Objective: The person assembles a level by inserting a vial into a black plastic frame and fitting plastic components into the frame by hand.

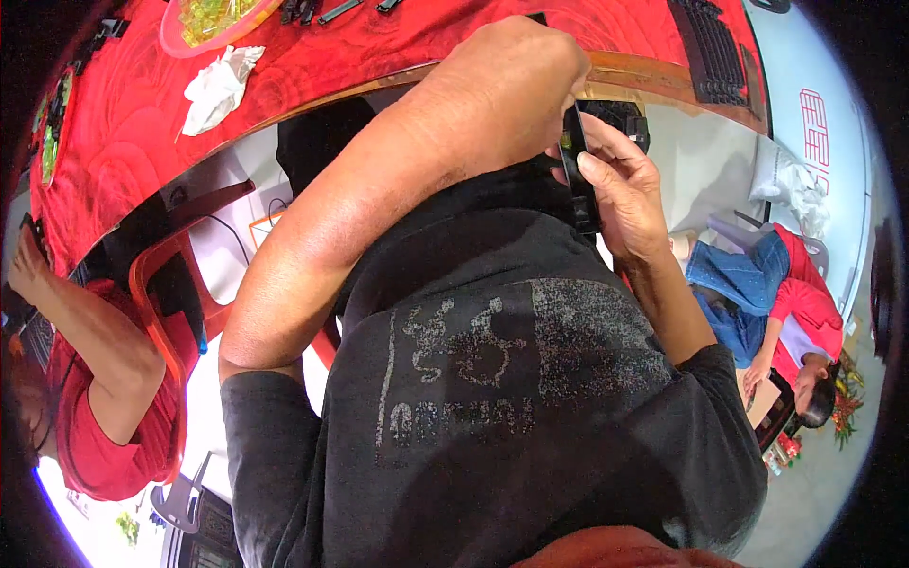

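A flat, narrow, glossy black piece [580, 194] stands nearly upright in front of my body, just off the table edge. My right hand [627, 194] grips it from the right, thumb pressed on its edge and fingers behind it. My left hand [535, 80] is bent over at the upper end of the piece, its back toward me. Its fingers curl in, and their tips are mostly hidden, so what they pinch does not show. A dark corner of something pokes out past the left knuckles.
A red-covered table [350, 57] curves ahead. It carries a row of black strips [708, 52], a pink bowl [213, 24] of yellowish small pieces and a crumpled white tissue [220, 90]. One person [114, 388] sits at left by a red chair [161, 256], another [800, 312] at right.
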Available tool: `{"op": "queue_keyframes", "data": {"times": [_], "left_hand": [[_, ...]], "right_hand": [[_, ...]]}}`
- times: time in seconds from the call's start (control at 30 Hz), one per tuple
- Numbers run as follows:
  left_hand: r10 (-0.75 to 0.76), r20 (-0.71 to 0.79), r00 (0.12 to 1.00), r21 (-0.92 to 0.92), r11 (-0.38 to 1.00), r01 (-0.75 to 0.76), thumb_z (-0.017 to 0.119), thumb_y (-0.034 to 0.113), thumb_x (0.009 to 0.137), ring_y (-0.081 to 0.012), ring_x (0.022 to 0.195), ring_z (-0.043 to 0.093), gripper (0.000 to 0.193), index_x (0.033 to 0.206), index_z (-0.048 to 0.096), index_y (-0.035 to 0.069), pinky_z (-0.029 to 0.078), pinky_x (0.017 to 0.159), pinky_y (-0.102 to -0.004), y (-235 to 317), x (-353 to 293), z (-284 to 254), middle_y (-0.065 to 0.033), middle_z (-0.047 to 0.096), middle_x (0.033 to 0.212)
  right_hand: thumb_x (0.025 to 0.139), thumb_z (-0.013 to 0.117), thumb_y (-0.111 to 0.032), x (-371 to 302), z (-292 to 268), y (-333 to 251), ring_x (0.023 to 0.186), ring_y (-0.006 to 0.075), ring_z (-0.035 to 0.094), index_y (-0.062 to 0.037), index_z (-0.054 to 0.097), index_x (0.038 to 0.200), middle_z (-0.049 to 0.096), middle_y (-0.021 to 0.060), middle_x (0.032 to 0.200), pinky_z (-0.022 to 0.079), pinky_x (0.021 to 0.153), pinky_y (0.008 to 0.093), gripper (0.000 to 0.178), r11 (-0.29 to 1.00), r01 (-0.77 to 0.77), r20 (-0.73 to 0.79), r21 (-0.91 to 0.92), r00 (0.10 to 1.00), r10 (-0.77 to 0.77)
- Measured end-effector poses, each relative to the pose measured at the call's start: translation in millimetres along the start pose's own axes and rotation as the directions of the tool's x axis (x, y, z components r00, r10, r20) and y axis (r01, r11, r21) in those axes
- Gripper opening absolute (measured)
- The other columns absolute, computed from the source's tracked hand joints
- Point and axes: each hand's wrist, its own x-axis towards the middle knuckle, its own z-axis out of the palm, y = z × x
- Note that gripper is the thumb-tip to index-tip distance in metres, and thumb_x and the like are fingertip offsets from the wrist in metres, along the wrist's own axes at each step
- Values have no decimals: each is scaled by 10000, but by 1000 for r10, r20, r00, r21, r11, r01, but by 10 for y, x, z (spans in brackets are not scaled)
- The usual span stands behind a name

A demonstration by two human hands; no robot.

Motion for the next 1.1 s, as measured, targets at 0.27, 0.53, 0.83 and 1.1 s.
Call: {"op": "queue_keyframes", "data": {"times": [0.27, 0.53, 0.83, 1.1], "left_hand": [[-51, -19, 999, 19, 998, 51, 666, 18, 678, -401, 792, 681, 93, 741, 698, -43, 559, 713, -475, 63, 23, 103, -261, 654, 749], [-64, 23, 998, 25, 998, 63, 653, 16, 663, -405, 778, 676, 113, 747, 704, -40, 548, 726, -459, 33, 48, 110, -265, 651, 754], [-108, 72, 992, -132, 984, 117, 642, 31, 661, -403, 767, 674, 103, 726, 703, -20, 543, 734, -455, -17, 60, 86, -263, 637, 738], [-41, 18, 999, 41, 998, 40, 670, 50, 657, -400, 769, 675, 130, 734, 691, -52, 548, 735, -449, 38, 47, 151, -265, 649, 751]], "right_hand": [[898, 656, -60, 45, -88, -1, 1055, 285, 659, 41, 533, 1300, 639, 152, 1198, 557, 876, 366, 432, 997, 32, 25, 66, 999, -34], [911, 641, -76, 67, -134, 11, 1073, 295, 654, 54, 511, 1313, 628, 161, 1212, 559, 896, 374, 442, 998, 4, 57, 67, 998, -8], [923, 629, -92, 85, -140, 5, 1072, 285, 656, 59, 509, 1313, 635, 164, 1193, 567, 886, 360, 435, 999, 1, 81, 54, 997, -5], [958, 603, -134, 79, -112, -25, 993, 273, 690, 35, 537, 1293, 663, 162, 1135, 582, 818, 327, 381, 998, -55, 35, 25, 998, 54]]}}
